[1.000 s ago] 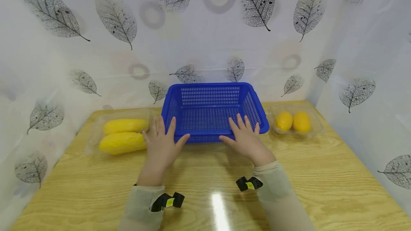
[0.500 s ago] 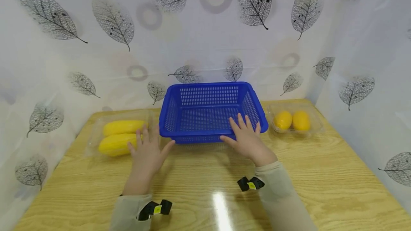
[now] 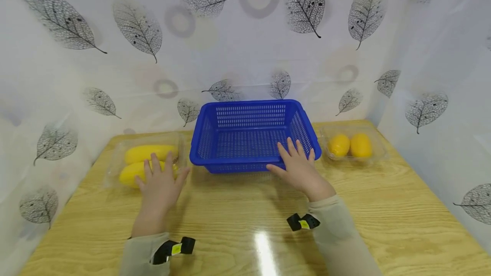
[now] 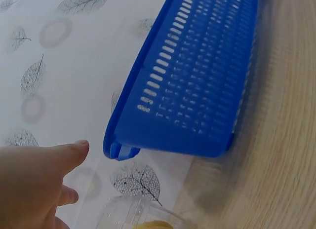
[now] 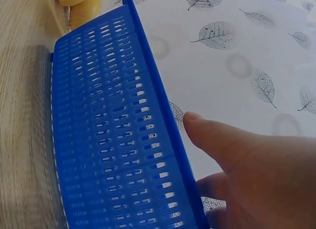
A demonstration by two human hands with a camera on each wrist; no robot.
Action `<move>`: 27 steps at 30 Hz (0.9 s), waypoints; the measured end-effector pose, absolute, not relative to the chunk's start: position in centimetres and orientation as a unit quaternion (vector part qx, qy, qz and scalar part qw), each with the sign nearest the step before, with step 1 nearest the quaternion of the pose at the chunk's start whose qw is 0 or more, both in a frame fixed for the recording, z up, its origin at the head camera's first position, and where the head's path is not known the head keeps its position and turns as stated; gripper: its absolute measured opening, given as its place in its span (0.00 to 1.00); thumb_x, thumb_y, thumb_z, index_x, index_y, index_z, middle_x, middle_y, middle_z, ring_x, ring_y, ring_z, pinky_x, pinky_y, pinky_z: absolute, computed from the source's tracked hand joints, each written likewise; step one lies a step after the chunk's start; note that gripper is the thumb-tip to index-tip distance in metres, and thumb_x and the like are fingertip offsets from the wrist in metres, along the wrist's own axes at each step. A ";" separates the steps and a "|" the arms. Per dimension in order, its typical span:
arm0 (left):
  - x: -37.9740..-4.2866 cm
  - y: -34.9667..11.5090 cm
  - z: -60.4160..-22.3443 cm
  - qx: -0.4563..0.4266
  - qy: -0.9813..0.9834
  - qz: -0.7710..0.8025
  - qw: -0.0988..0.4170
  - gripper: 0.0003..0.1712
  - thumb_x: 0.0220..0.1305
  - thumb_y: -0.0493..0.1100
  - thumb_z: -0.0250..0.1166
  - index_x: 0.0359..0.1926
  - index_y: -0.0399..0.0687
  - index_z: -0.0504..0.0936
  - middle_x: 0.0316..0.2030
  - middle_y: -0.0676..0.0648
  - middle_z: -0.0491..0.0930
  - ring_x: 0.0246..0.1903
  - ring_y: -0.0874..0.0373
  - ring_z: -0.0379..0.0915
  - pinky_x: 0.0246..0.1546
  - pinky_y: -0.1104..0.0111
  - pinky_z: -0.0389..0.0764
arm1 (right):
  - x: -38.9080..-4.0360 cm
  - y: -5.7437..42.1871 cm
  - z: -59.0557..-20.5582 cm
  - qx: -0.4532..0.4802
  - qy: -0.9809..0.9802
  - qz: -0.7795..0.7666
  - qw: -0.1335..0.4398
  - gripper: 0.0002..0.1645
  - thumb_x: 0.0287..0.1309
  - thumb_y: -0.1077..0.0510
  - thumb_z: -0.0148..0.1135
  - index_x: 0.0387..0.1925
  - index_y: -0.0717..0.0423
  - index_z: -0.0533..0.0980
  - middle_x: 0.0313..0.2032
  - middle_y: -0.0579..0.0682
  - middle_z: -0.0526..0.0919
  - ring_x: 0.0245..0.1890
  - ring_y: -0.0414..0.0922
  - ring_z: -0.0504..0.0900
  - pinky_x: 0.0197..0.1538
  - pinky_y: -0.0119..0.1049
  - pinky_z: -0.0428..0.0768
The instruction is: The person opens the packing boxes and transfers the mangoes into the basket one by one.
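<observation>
In the head view, a blue plastic basket [image 3: 251, 165] with slotted walls stands at the back middle of the table. My left hand [image 3: 159, 188], fingers spread, is in front of and partly over a clear plastic container [image 3: 183, 144]. Two long yellow pieces of produce [image 3: 147, 152] lie in it; their kind is unclear. Whether the fingers touch them cannot be told. My right hand [image 3: 301, 176] spreads its fingers over the basket's front right rim, holding nothing. In the right wrist view, the thumb [image 5: 202, 128] is beside the basket's rim [image 5: 165, 110].
Right of the basket, another clear container [image 3: 377, 144] holds two round yellow-orange fruits [image 3: 350, 145], perhaps lemons. All stand on a wood-grain table [image 3: 230, 220]. A white leaf-printed cloth [image 3: 245, 50] hangs close behind and at both sides.
My left hand has moved left, from the basket's front left corner to the container with the long yellow produce. The right hand stays at the basket's front right, nearly still.
</observation>
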State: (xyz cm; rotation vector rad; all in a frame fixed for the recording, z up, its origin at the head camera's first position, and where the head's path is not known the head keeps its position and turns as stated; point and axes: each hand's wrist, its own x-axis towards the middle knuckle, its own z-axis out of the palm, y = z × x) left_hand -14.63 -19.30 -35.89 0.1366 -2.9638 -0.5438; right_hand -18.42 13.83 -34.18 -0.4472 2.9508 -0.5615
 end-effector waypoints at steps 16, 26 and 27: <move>-14.4 -20.2 -35.8 0.080 -0.981 -0.176 0.005 0.44 0.67 0.63 0.45 0.71 0.38 0.45 0.67 0.24 0.31 0.64 0.25 0.23 0.51 0.29 0.26 | -18.4 13.8 -34.2 -0.155 0.968 -0.191 0.054 0.48 0.62 0.35 0.48 0.72 0.57 0.47 0.71 0.63 0.36 0.69 0.62 0.30 0.59 0.69 0.28; -14.2 -20.5 -35.8 0.082 -0.984 -0.157 0.003 0.46 0.65 0.65 0.47 0.71 0.38 0.49 0.68 0.26 0.40 0.64 0.24 0.31 0.51 0.29 0.25 | -18.4 13.8 -34.3 -0.158 0.967 -0.191 0.057 0.48 0.62 0.35 0.48 0.71 0.57 0.47 0.70 0.64 0.37 0.68 0.62 0.30 0.59 0.69 0.28; -14.2 -20.5 -35.7 0.083 -0.985 -0.154 0.000 0.46 0.65 0.65 0.47 0.70 0.38 0.50 0.67 0.26 0.41 0.63 0.24 0.32 0.52 0.29 0.25 | -18.4 13.7 -34.2 -0.158 0.967 -0.190 0.059 0.48 0.62 0.35 0.48 0.71 0.58 0.47 0.70 0.64 0.37 0.68 0.63 0.30 0.59 0.69 0.28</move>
